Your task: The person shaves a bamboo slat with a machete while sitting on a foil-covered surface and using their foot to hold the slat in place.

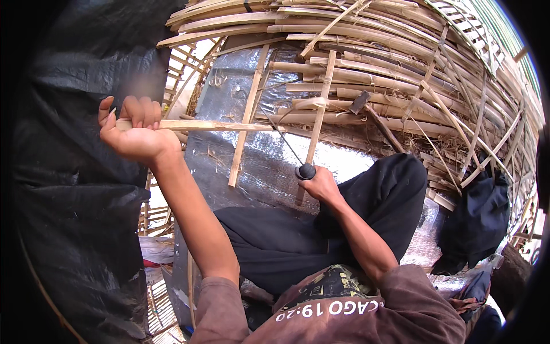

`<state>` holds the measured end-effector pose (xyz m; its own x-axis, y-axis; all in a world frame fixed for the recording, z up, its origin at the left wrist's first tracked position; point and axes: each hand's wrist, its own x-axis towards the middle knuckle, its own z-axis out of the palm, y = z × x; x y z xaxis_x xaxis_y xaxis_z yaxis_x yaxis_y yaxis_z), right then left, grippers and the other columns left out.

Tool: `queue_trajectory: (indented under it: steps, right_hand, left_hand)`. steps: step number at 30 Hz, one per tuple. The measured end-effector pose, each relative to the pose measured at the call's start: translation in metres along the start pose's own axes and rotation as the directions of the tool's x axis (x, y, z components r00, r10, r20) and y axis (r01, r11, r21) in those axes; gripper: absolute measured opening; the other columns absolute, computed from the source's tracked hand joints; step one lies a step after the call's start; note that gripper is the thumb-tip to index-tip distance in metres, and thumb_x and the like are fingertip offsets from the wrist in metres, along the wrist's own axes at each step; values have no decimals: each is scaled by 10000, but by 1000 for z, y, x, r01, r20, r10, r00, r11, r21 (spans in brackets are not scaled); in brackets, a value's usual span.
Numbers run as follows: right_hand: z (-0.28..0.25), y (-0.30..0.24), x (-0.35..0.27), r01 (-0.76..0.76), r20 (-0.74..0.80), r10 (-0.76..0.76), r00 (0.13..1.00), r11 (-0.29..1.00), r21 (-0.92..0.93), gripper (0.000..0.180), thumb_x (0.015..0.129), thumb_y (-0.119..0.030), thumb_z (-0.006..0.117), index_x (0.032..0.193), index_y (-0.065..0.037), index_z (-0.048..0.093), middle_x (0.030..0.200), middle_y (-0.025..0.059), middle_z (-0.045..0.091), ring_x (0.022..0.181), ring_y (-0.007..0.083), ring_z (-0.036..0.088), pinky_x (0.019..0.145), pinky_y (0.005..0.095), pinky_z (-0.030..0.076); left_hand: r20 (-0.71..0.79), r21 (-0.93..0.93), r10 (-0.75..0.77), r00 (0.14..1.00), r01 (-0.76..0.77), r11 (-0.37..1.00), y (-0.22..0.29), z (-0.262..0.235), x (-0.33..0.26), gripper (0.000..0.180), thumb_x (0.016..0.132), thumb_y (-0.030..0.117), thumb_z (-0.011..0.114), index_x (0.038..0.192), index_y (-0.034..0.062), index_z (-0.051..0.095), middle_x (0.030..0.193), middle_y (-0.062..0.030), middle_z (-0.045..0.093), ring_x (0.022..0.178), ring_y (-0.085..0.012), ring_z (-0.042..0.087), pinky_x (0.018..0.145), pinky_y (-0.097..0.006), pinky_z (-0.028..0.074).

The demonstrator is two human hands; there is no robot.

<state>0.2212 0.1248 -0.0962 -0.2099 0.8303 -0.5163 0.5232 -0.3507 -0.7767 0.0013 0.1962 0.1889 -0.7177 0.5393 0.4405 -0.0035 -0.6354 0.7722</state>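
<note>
My left hand (140,132), raised at the left, has its fingers curled round one end of a pale bamboo strip (212,125). The strip runs level to the right, and its far end meets the thin dark blade of a knife (291,148). My right hand (322,186) grips the knife's dark, round-ended handle in front of my bent knee. Two more bamboo strips stand on edge or lie lengthwise under the work: one strip (240,150) left of the blade, another strip (322,123) right of it. A thin curled shaving (306,103) hangs near the right one.
A large pile of split bamboo (389,74) fills the far side. A hammer (360,103) with a wooden handle leans there. Shiny silver sheeting (263,172) covers the floor, and black plastic sheeting (80,166) hangs at the left. Dark cloth (475,221) lies at the right.
</note>
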Motion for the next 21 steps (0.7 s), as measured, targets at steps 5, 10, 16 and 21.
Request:
queue_trajectory:
  steps: [5,10,16,21]
  right_hand:
    - [1,-39,-38,181,-5,-181,983,980,87,358,722,-208,763,971,25,656,886,240,698,841,367,700,796,425,524]
    - [18,-22,-30,138,-29,-136,990,986,89,336,735,-197,756,971,24,664,867,225,707,832,346,706,783,408,527]
    - [19,1,-29,-22,15,22,1000,998,54,376,724,-238,759,968,33,669,867,238,703,879,368,703,809,428,528]
    - [-1,-35,-47,119,42,-126,991,985,127,452,722,-261,754,1014,65,641,908,333,669,961,458,662,861,482,517]
  left_hand:
    - [-36,58,33,999,-31,998,-6,8,5,253,896,296,418,994,97,542,538,16,207,444,-91,158,429,-261,146]
    - [59,18,-1,998,0,1000,-1,-4,7,263,882,302,428,1002,99,544,533,15,213,437,-89,167,423,-260,147]
    - [154,-48,-46,987,54,997,2,-31,2,275,877,294,416,1033,120,561,528,25,226,431,-77,149,423,-260,134]
    - [100,-87,-21,995,30,996,7,-33,6,245,881,258,422,994,102,573,530,25,223,440,-88,149,423,-258,149]
